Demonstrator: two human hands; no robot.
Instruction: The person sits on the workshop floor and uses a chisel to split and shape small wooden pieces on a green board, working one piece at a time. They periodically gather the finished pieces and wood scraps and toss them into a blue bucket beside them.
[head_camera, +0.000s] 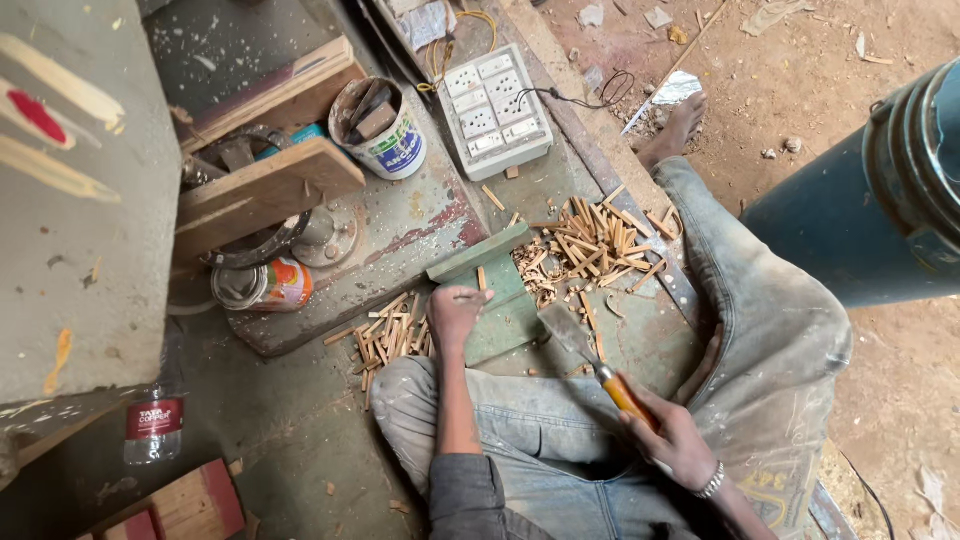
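Observation:
I sit on the floor in dusty jeans. My left hand (457, 312) pinches a small wooden stick (481, 279) upright on a green wooden block (500, 300). My right hand (672, 435) grips the orange handle of a wide-bladed chisel (585, 350), whose blade lies just right of the block. A pile of short wooden sticks (590, 245) lies beyond the block, and a second pile of sticks (390, 335) lies left of my left hand.
A white switchboard (490, 110) with a cord, a paint bucket (385, 125) holding tools, a tin can (265, 285), wooden planks (265, 190), a plastic bottle (152, 425) and red-edged wood blocks (195, 505) lie around. A dark blue drum (860, 200) stands right.

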